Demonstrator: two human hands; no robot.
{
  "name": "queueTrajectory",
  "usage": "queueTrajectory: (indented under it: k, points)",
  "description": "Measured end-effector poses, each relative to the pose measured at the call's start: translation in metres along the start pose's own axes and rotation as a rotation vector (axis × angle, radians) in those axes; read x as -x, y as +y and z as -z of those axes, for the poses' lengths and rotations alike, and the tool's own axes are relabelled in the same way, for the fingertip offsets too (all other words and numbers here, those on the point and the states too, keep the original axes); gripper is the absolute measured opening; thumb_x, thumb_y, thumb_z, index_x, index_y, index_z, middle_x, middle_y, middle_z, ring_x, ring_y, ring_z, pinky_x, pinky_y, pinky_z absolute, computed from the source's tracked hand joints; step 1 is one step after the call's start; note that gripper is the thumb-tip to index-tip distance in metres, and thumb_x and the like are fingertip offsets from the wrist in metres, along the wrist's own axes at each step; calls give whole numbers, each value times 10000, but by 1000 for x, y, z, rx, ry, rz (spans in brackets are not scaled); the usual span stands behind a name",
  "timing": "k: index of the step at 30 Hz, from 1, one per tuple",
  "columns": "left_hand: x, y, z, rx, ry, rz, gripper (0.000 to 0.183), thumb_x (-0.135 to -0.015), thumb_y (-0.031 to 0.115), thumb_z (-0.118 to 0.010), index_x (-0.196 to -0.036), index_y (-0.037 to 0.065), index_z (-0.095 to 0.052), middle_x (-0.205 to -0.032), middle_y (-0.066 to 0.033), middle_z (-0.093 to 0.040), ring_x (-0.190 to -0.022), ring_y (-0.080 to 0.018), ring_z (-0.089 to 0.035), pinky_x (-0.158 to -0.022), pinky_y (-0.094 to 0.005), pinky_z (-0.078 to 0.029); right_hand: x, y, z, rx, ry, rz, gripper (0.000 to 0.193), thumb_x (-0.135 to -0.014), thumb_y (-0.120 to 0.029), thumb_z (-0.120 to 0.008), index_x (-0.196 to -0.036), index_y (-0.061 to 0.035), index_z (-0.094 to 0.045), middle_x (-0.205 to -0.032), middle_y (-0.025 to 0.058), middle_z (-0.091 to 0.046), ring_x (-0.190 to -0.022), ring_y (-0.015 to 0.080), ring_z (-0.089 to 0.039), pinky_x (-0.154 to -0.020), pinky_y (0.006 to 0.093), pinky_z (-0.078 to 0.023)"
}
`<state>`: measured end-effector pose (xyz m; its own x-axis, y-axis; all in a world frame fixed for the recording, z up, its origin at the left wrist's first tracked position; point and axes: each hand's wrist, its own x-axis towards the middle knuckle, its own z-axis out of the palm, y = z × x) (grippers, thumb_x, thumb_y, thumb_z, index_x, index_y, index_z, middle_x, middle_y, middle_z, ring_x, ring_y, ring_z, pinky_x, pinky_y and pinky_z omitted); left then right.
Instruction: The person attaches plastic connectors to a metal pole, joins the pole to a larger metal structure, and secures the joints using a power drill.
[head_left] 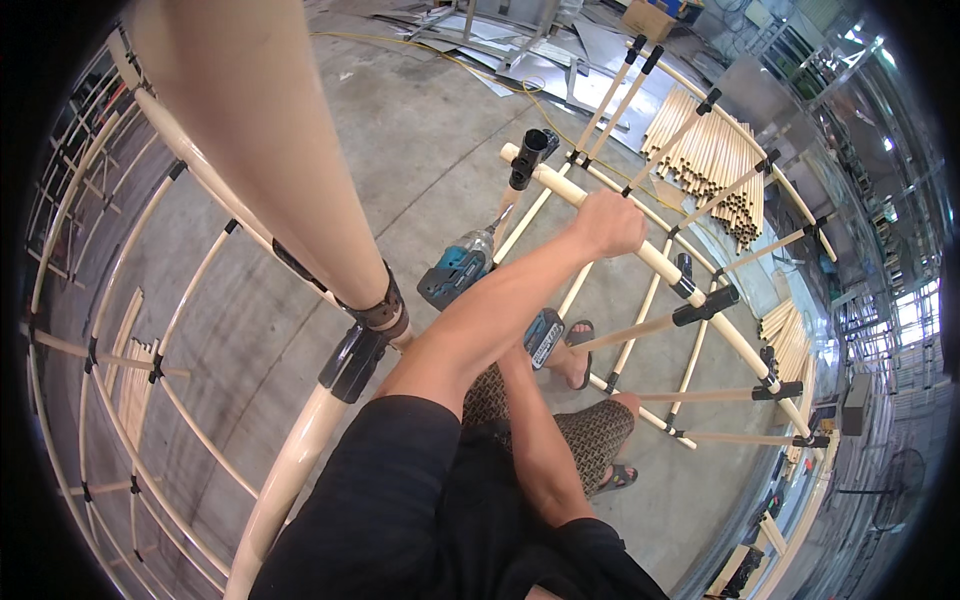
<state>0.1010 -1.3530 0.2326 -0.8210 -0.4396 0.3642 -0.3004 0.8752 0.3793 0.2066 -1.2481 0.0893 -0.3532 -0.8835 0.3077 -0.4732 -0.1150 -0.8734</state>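
My left hand (608, 226) is closed around a cream pipe (655, 262), the top rail of a frame built from pipes and black joints. My left forearm (490, 300) crosses over my right forearm (545, 430) and hides my right hand. At the end of that right arm is a teal and black cordless drill (462, 268); its battery (543, 337) shows on the other side of my left forearm. The drill's tip points up toward a black pipe joint (525, 165) near the rail's end. Whether the tip touches the joint, I cannot tell.
A thick upright pipe (265, 150) rises close by on the left, with black joints (355, 360) at its lower end. More pipe frames (95, 350) stand far left. Stacked pipes (705, 160) and metal sheets (520, 60) lie beyond, with a yellow cable (440, 52) on the floor.
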Motion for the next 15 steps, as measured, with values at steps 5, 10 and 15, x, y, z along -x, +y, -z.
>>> queueTrajectory:
  k: [5,10,15]
  points:
    - [0,-4,-3,14,53,-25,393,-898,304,-515,-709,64,-763,-760,-205,-723,-724,-381,-724,-698,-494,-574,-4,-2,4,-7,5,28,508,-888,-328,-728,-1256,-3,-600,-1213,190,-665,-1142,349,-616,-966,449,-464]
    - [-8,0,4,-27,-106,79,425,-918,343,-488,-810,63,-790,-879,-200,-746,-848,-356,-735,-787,-479,-569,-16,-1,13,-41,24,69,496,-894,-320,-723,-1254,-1,-600,-1206,188,-667,-1133,349,-618,-960,449,-466]
    - [-7,3,15,-28,-190,105,453,-928,362,-469,-879,48,-792,-952,-189,-753,-922,-349,-729,-841,-453,-560,-24,-1,15,-65,34,98,485,-899,-311,-717,-1251,1,-600,-1199,187,-668,-1124,349,-620,-955,449,-467]
